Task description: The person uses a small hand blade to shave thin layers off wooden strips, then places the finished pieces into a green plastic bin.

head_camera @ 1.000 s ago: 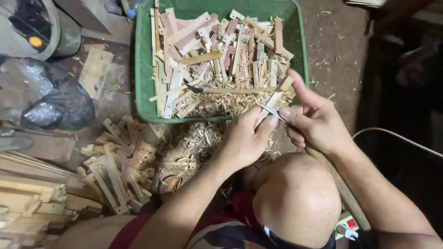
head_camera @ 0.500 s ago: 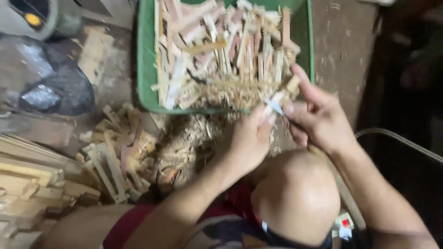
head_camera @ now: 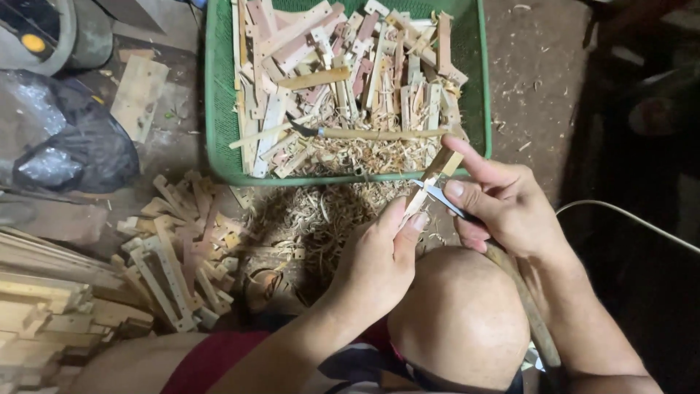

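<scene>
— Wooden strip (head_camera: 435,175): where do we see it?
— Over the shavings (head_camera: 313,215), by the green basket (head_camera: 219,109); left hand (head_camera: 379,263) fingers pinch it, right hand (head_camera: 503,204) fingers clench the knife (head_camera: 441,197).

Two bare forearms are seen from above, with no sleeves, watches, rings or gloves worn on them. The left hand (head_camera: 379,263) and the right hand (head_camera: 503,204) are uncovered, and short, plain fingernails can be made out on the thumbs and fingers. A bare, rounded knee (head_camera: 459,321) is shown between the arms. At the lower edge, a garment (head_camera: 219,361) of red cloth is seen, and beside it a patch of dark and light patterned fabric (head_camera: 357,372), partly hidden by the left forearm.
</scene>
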